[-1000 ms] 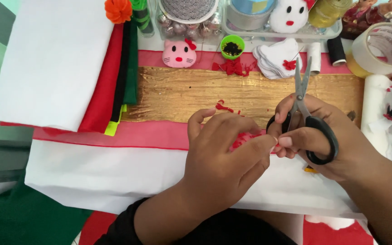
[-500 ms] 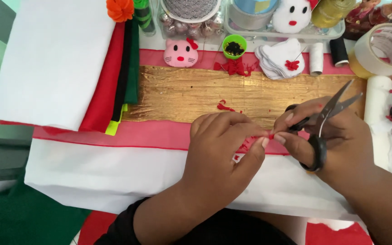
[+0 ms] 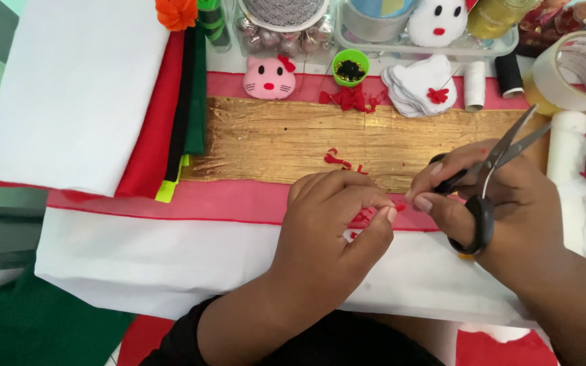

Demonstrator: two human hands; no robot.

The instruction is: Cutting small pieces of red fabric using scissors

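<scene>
The surface [image 3: 442, 291] was a craft spread layered with felt: a white sheet nearest the person, a pink strip above it, then a crinkled gold sheet [image 3: 272, 139] with a foil-like shine.

At the middle, the left hand [image 3: 337, 227] was closed in a pinch on a small red felt piece [image 3: 364, 217], thumb and forefinger pressed together over it just above the pink strip. The right hand [image 3: 490, 203] was clamped around the black handles of a pair of scissors [image 3: 486, 183], whose metal blades stood a little apart and pointed up and away to the right, off the felt. The two hands nearly touched at the fingertips.

By the look of it the trimming was part done: red snippets [image 3: 337, 160] lay on the gold sheet beside the left hand, and more red scraps [image 3: 350, 99] sat further up, while the piece in the pinch was too hidden to tell its shape.

Further out lay a stack of white cat-head cutouts [image 3: 415, 85], soft and flat, a pink cat face [image 3: 269, 78], a small green cup [image 3: 350, 66] of dark bits, a white spool [image 3: 474, 86] and a black one [image 3: 508, 73]. A roll of clear tape [image 3: 578, 68] sat at the right. At the left were folded white, red, black and green felt sheets [image 3: 79, 88].
</scene>
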